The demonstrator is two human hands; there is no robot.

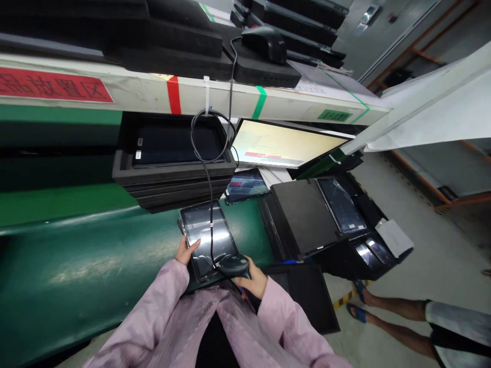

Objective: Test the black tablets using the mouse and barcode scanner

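tablet slanted away from the body, scanner at its near right corner

the tablet (221, 236) was face up over the green surface (126, 260), close to the front edge; whether it rested there or was lifted could not be told. its long axis ran away from the person, the far end leaning left, and pale bands of light crossed the glass.

the left hand (185, 251) pinched the tablet's left edge, thumb lying on the glass, forearm reaching up from the lower left. the right hand (257, 281) was wrapped around the handle of a black scanner (235, 263), wrist bent inward, forearm coming from the lower right. the scanner's head overlapped the tablet's near right corner in view, its handle slanting toward the body.

a black cable (210, 204) passed in front of the tablet. beyond stood stacked foam trays (172, 177) and, right of them, a lit monitor (284, 143).
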